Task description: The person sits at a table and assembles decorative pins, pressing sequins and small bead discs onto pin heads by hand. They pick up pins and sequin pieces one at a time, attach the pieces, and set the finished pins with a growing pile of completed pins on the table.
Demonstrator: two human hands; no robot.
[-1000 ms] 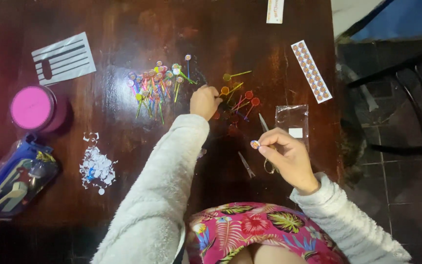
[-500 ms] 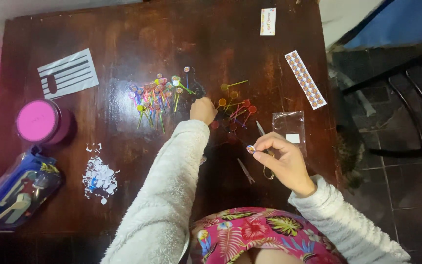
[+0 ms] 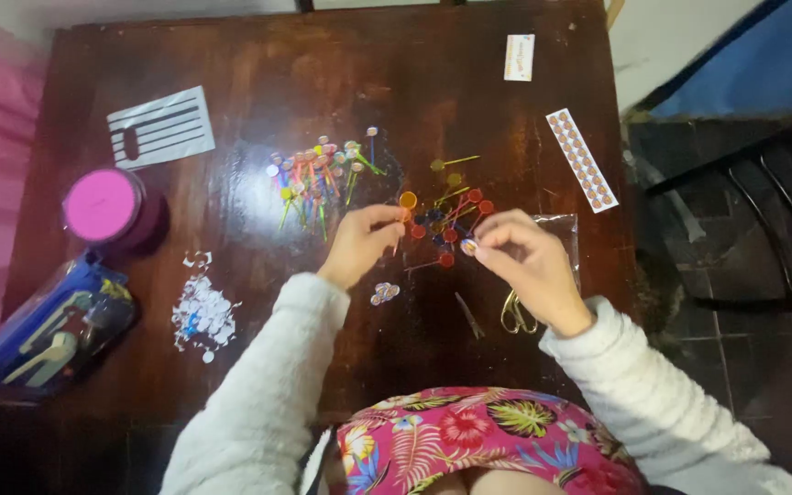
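Note:
My left hand (image 3: 359,243) pinches the stem of an orange-headed plastic pick (image 3: 407,201) at the edge of a loose group of red and yellow picks (image 3: 456,215) on the dark wooden table (image 3: 258,64). Close beside it, my right hand (image 3: 526,263) holds a small round sticker (image 3: 469,246) between thumb and fingertips. The two hands are a few centimetres apart. Gold-handled scissors (image 3: 513,312) lie on the table beneath my right wrist. A second pile of multicoloured picks (image 3: 323,174) sits just beyond my left hand.
A strip of round stickers (image 3: 581,160) and a clear plastic bag (image 3: 556,227) lie on the right. On the left are a pink-lidded tub (image 3: 103,206), a striped white card (image 3: 159,126), a blue pencil case (image 3: 57,325) and white paper scraps (image 3: 202,312). A dark chair (image 3: 744,229) stands right of the table.
My right hand has left the scissors on the table and moved up to the picks, close to my left hand. The left hand has drawn back slightly with a pick.

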